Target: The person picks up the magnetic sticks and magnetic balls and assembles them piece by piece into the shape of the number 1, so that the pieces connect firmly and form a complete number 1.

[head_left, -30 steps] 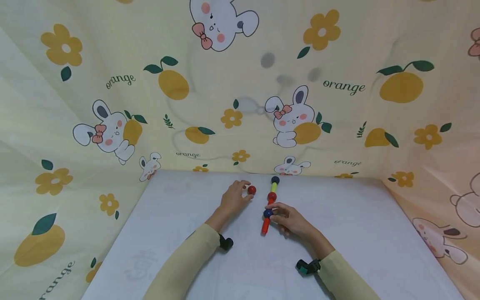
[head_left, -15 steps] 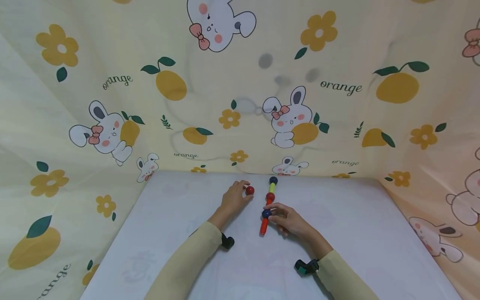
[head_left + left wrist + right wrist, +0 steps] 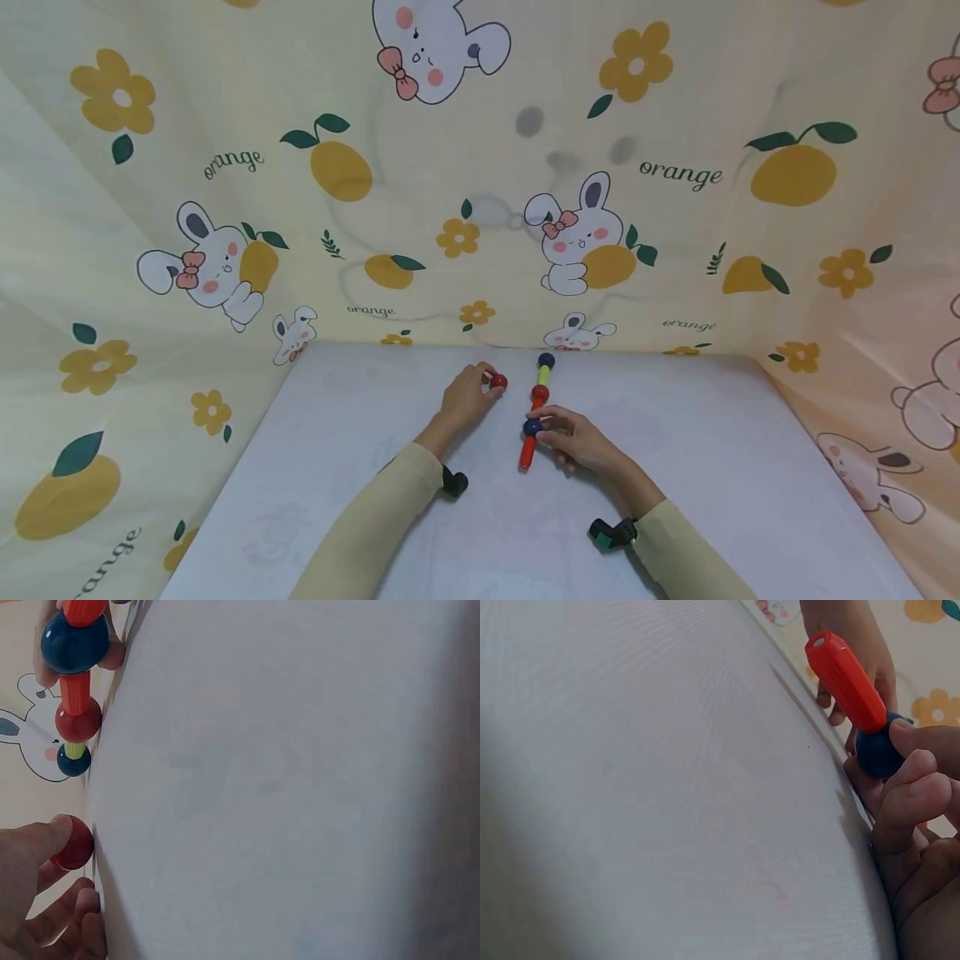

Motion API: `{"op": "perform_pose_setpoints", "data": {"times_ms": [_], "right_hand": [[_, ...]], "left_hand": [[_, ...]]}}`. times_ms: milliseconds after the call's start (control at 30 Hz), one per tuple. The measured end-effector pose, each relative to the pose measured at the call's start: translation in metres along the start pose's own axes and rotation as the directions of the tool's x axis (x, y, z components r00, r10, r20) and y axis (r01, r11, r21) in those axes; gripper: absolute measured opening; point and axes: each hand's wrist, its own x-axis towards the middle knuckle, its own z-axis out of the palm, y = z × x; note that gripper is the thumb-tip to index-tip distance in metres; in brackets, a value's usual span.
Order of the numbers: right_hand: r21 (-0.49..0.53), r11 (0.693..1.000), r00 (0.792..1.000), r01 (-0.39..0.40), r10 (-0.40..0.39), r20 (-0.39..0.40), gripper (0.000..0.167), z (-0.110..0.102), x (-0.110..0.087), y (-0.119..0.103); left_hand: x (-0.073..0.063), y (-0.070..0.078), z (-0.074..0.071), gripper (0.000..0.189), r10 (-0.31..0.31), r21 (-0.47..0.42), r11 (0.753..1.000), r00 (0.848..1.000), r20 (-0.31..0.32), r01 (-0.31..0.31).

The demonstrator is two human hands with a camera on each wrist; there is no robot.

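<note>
My left hand (image 3: pixel 465 400) pinches a loose red ball (image 3: pixel 498 381) between thumb and fingers, low over the white tabletop. To its right lies a straight chain of rods and balls. From the far end it runs dark blue ball (image 3: pixel 547 360), yellow-green rod (image 3: pixel 543 376), red ball (image 3: pixel 540 392), red rod (image 3: pixel 536 406), blue ball (image 3: pixel 532 427) and red rod (image 3: pixel 527 454). My right hand (image 3: pixel 583 442) holds that nearer blue ball by thumb and finger. In the right wrist view, the end red rod (image 3: pixel 846 681) sticks out, its tip showing a small metallic spot.
The white tabletop (image 3: pixel 645 483) ends at the back against a hanging cloth (image 3: pixel 420 217) printed with rabbits and oranges. Cloth also rises on the left and right sides. A dark wrist camera sits on each forearm (image 3: pixel 453 482).
My left fingers have closed in on the loose red ball and now pinch it. The right hand stays at the blue ball. The head view has shifted slightly.
</note>
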Motion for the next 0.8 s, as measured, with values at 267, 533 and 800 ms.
{"op": "perform_pose_setpoints", "data": {"times_ms": [267, 533, 800], "right_hand": [[0.001, 1.000, 1.000, -0.008, 0.008, 0.003, 0.044, -0.001, 0.000, 0.001], [0.023, 1.000, 1.000, -0.008, 0.008, -0.003, 0.044, -0.001, 0.001, 0.000], [0.021, 1.000, 1.000, -0.012, 0.012, 0.000, 0.044, -0.001, 0.001, 0.002]], "left_hand": [[-0.002, -0.009, -0.002, 0.034, -0.031, -0.099, 0.995, 1.000, -0.005, 0.030], [-0.011, -0.011, -0.012, 0.033, -0.044, -0.234, 0.971, 0.999, 0.029, 0.050], [-0.021, -0.010, -0.016, 0.036, -0.067, -0.272, 0.958, 0.995, 0.077, 0.085]]}}
